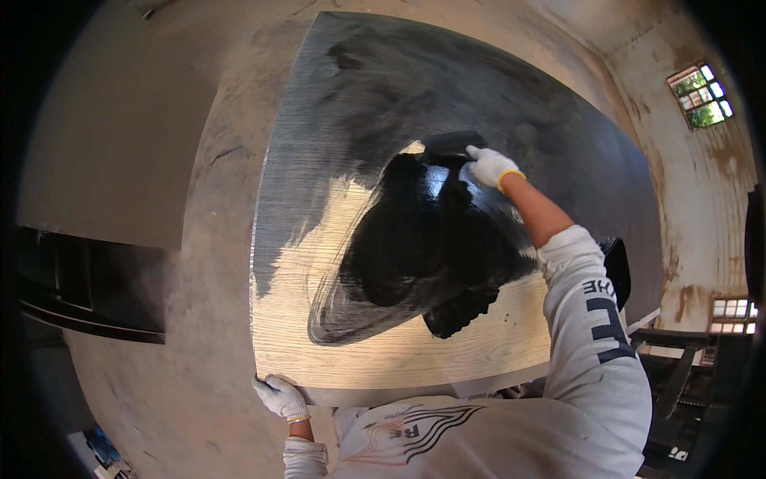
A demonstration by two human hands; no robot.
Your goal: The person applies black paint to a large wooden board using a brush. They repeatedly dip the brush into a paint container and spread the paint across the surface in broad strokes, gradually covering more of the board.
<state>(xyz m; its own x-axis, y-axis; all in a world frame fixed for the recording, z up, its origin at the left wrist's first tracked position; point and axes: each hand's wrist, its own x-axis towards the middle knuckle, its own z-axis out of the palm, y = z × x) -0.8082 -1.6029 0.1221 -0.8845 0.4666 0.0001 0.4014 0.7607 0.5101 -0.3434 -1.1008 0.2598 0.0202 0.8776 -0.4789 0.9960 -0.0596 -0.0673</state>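
A large wood-grain panel [359, 371] lies before me, pale near my body and dark-stained over its far part. Thick, glossy black liquid [419, 239] pools in the middle, with thin smeared loops around its left side. In a white knit glove, my right hand [494, 166] grips a black applicator pad [453, 145], whose face rests on the panel at the pool's far edge. The exact kind of pad is hard to make out. My left hand [281, 396], also gloved, holds the panel's near left corner, fingers over the edge.
A black container [616, 272] stands on the panel's right side, partly behind my right sleeve. Dark framework [676, 371] is at the lower right. Another flat brown panel [119, 132] and dark glossy pieces [90, 293] lie left, across the dusty floor [209, 311].
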